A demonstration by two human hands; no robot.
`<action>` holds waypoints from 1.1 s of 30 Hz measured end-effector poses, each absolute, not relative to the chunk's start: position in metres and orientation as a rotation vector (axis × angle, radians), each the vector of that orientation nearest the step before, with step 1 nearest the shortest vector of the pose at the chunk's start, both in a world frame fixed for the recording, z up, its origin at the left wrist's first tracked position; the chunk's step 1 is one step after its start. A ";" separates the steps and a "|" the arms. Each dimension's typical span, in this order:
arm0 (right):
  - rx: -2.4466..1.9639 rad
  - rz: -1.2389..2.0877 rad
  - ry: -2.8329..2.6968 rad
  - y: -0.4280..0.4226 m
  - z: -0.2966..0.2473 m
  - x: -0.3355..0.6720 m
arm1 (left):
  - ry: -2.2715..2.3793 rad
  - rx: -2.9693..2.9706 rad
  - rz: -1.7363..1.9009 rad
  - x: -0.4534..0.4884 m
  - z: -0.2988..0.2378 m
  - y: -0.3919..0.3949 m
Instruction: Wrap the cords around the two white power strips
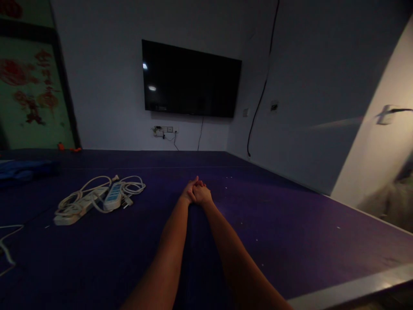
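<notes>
My left hand (189, 192) and my right hand (202, 194) are clasped together over the purple tabletop (274, 224), both arms stretched forward. Their fingers look folded into each other, with one thumb pointing up. No object shows between them, though the inner palms are hidden. To the left of my hands lie two power strips: a white one (72, 214) and a shorter one with a blue face (113, 196). Their white cables (134, 186) are coiled loosely around them.
A blue cloth (26, 169) and a white cable (7, 252) lie at the far left. Small orange items (75, 150) sit at the back. A television (192, 79) hangs above wall sockets (166, 129). A dark cable (258, 105) runs down the wall. White edging (358, 286) borders the tabletop.
</notes>
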State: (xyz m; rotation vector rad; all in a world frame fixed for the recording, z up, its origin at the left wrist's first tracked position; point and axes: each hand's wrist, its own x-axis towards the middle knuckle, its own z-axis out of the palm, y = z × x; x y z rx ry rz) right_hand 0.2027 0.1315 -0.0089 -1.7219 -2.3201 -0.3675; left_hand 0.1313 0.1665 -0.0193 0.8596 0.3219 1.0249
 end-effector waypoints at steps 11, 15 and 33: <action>-1.667 -0.383 -2.348 0.135 -0.011 0.201 | 0.330 0.710 1.105 0.132 -0.022 0.165; -1.667 -0.374 -2.332 0.138 -0.013 0.201 | 0.338 0.665 1.134 0.133 -0.021 0.165; -1.293 -0.109 -2.188 0.082 -0.010 0.192 | 0.487 0.697 1.226 0.108 -0.009 0.098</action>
